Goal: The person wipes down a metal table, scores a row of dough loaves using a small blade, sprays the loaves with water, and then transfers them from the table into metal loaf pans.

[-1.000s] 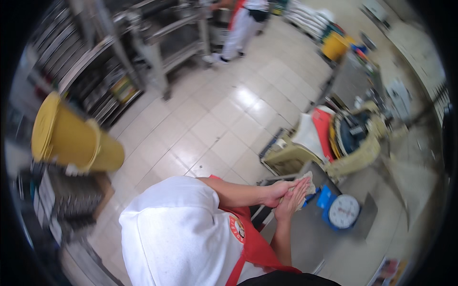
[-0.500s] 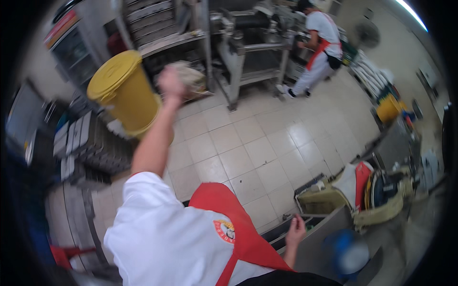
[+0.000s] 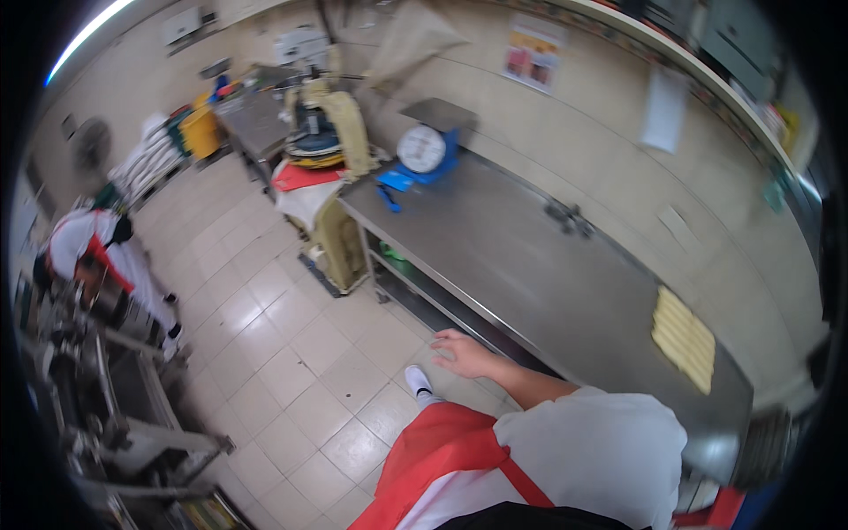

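Observation:
My right hand point(image 3: 461, 355) hangs over the floor beside the front edge of a long steel table point(image 3: 530, 291). Its fingers are loosely spread and nothing shows in them. My left hand is out of view. A blue scale point(image 3: 430, 155) with a round white dial and a flat steel pan stands at the table's far end. Close by it lies a small blue tool point(image 3: 389, 198). Small dark metal pieces point(image 3: 570, 218) sit along the wall side. A block of pale yellow rolls point(image 3: 684, 339), seemingly dough, lies toward the table's right end.
Past the table stands a yellowish machine point(image 3: 343, 238) with a red and white cloth point(image 3: 309, 179) on it. At far left a person point(image 3: 102, 243) in a red apron bends over steel machinery point(image 3: 115, 380). White sacks point(image 3: 152, 157) and a yellow bin point(image 3: 201, 131) stand behind. Tiled floor point(image 3: 283, 353) lies between.
My view has swung right, from the yellow lidded barrel and racks to the steel table. My left hand, stretched forward before, has left view. My right arm now reaches forward beside the table.

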The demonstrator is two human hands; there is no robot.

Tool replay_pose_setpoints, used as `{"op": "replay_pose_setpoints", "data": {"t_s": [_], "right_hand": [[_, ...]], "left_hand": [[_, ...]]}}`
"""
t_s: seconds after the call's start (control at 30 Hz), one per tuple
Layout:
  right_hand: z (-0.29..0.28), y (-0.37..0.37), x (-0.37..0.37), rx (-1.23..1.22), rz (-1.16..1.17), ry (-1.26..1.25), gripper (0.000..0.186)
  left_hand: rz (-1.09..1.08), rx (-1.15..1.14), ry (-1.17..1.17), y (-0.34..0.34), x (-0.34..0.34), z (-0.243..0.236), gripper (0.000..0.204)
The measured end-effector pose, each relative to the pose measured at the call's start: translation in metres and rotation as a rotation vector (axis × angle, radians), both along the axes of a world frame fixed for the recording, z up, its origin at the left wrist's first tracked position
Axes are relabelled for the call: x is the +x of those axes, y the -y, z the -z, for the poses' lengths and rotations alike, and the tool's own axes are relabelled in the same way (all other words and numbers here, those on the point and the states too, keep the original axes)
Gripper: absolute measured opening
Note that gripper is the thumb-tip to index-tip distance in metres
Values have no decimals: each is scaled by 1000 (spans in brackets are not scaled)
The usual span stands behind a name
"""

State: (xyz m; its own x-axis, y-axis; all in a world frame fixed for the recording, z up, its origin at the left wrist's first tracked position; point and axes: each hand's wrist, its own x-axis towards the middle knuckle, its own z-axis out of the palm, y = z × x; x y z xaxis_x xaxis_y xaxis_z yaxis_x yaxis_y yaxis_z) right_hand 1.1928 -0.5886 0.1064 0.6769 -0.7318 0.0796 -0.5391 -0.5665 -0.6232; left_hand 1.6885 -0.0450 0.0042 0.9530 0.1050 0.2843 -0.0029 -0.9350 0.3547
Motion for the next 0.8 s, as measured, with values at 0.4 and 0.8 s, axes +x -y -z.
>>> {"op": "replay_pose_setpoints", "data": {"t_s": [0.4, 0.8], "right_hand": [[-47, -46, -198, -70, 563, 7, 32], [12, -20, -225, 34, 587, 301, 23]], "left_hand": [[1813, -470, -1839, 312, -312, -179, 69], [1385, 327, -772, 480, -239, 51, 68]]}}
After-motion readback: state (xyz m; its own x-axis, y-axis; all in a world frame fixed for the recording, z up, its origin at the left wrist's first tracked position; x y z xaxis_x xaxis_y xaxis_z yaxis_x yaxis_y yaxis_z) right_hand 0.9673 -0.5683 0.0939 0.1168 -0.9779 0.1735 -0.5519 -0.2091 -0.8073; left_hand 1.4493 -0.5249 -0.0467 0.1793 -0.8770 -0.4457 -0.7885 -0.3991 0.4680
